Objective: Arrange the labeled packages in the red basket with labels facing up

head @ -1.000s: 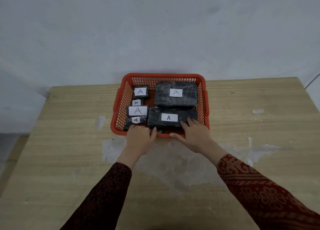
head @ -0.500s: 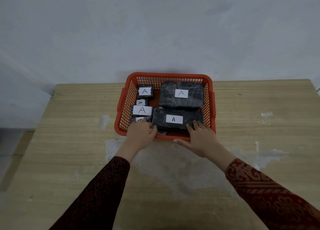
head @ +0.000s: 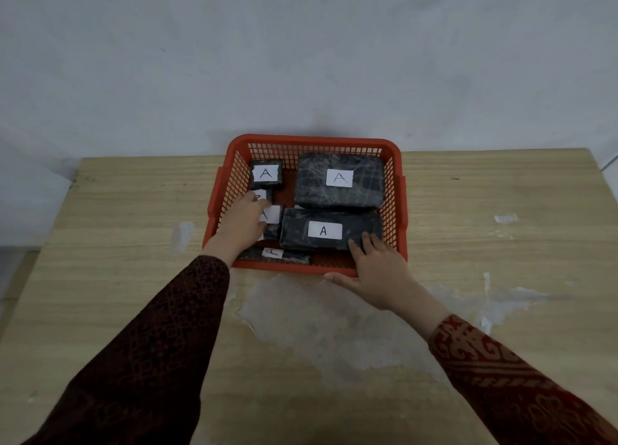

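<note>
Red basket [head: 398,190]; left hand [head: 241,223] fingers spread flat over small packages [head: 266,174]; right hand [head: 378,270] fingers loosely apart, touching long package [head: 331,228].

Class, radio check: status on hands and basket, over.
Left hand open, on small packages. Right hand steadying red basket front rim. Visible labels up. Nothing blocking.

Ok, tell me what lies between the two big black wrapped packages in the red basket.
Nothing: far package and near package nearly touch, head view.

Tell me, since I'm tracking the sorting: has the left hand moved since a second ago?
Yes. The left hand has gone from the red basket's near rim deeper inside, toward its far left corner, now over the small packages.
</note>
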`<state>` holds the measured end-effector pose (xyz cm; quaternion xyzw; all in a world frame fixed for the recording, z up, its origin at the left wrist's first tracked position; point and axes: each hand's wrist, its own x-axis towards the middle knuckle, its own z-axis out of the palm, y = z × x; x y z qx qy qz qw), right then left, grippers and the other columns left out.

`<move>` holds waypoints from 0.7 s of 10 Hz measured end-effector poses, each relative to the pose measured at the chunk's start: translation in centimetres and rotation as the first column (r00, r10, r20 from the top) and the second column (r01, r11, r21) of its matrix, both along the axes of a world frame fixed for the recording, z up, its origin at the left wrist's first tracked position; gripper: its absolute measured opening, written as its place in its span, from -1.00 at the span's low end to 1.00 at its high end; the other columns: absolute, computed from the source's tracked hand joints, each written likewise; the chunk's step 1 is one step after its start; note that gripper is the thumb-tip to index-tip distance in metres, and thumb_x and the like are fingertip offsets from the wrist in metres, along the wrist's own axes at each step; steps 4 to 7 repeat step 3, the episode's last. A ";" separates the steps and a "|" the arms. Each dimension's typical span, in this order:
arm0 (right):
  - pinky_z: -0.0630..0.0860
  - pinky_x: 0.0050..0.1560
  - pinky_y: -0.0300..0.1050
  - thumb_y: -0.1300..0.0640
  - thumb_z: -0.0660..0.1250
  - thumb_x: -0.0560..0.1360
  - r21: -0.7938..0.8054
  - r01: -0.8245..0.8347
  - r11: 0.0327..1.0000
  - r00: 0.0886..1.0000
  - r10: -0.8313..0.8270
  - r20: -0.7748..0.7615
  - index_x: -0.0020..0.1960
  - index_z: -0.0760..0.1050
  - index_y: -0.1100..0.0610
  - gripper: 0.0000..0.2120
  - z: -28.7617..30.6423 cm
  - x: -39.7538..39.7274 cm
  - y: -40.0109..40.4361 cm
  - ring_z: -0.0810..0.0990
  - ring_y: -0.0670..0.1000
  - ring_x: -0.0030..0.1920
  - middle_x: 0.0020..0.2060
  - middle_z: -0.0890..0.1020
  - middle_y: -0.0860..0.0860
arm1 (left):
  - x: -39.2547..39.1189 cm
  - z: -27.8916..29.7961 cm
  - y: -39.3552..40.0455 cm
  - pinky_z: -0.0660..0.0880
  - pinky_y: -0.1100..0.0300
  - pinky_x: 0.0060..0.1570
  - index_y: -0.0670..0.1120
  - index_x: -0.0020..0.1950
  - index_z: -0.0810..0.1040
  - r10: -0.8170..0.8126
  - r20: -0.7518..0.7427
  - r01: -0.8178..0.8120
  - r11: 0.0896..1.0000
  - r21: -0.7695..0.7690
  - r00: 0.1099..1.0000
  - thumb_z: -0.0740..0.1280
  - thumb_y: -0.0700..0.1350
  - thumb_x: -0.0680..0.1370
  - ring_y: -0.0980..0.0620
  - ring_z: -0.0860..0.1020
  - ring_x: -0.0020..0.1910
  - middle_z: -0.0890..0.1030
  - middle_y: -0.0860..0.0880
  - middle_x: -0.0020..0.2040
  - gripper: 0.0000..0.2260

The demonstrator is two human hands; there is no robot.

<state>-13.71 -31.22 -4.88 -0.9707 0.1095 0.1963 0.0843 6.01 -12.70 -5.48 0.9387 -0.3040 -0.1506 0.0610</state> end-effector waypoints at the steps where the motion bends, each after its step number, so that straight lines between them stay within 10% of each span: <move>1: 0.12 0.47 0.09 -0.59 -0.36 0.21 0.013 0.009 1.000 1.000 -0.009 -0.014 0.51 0.06 0.15 0.13 0.3 0.0 0.1 0.13 0.20 0.50 0.51 0.14 0.23 | -0.1 0.2 0.3 0.37 -0.03 0.28 -0.14 0.41 0.38 -0.004 -0.027 0.004 1.000 -0.004 1.000 0.33 -0.20 0.52 -0.21 0.38 0.28 0.43 -0.22 0.28 -0.55; 7: 0.16 0.46 0.11 -0.56 -0.21 0.28 0.089 0.025 0.996 0.998 -0.020 -0.057 0.51 0.09 0.14 0.04 1.6 0.0 -0.1 0.14 0.22 0.49 0.50 0.14 0.24 | -2.0 0.2 1.5 0.17 0.00 0.45 -0.11 0.49 0.25 -0.018 0.018 0.019 0.998 -0.061 1.000 0.26 -0.08 0.58 -0.18 0.21 0.47 0.30 -0.22 0.48 -0.51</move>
